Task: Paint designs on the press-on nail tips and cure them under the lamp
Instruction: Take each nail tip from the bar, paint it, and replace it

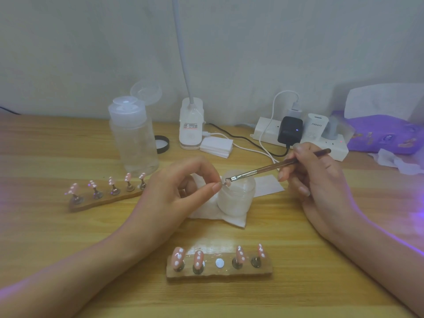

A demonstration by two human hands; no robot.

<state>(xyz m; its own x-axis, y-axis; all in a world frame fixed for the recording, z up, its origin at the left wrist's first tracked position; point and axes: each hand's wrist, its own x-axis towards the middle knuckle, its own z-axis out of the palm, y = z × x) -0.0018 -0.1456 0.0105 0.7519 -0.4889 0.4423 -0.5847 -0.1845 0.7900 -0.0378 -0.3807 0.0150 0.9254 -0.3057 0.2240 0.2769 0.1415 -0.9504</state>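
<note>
While the left hand [175, 191] pinches a half-hidden nail tip [226, 182], the right hand [321, 182] grips a brush [263, 169].

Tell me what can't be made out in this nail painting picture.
Head view:
Nail tip pinched by the left hand: design hidden by fingertips and brush.
Lamp head: cut off by the top edge.
Lamp base label: too small to read.
Purple glow source: beyond the right edge.

"PISEN" on white charger [317, 126]; lamp base [190, 125] label print unreadable
</note>
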